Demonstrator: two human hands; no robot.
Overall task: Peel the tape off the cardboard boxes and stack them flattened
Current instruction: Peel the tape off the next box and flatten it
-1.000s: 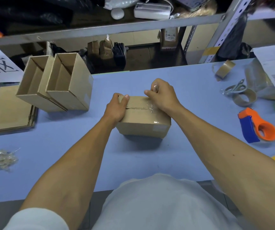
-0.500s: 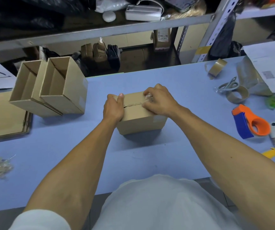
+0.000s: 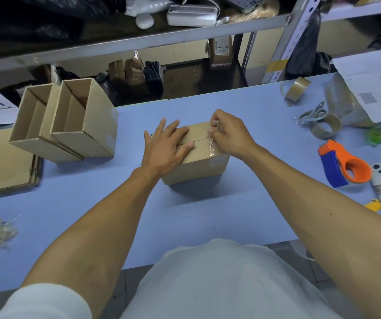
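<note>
A blue table point(image 3: 185, 226) holds a closed cardboard box point(image 3: 196, 166) at its centre. The left hand point(image 3: 165, 149) lies flat on the box's top, fingers straight and spread. The right hand point(image 3: 227, 134) pinches clear tape point(image 3: 211, 143) (partly lifted) at the top's right end.

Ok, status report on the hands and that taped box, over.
Left hand flat on the sealed box, fingers straight. Right hand pinching clear tape at the top seam. Tape partly lifted, box unflattened. Nothing in the way.
</note>
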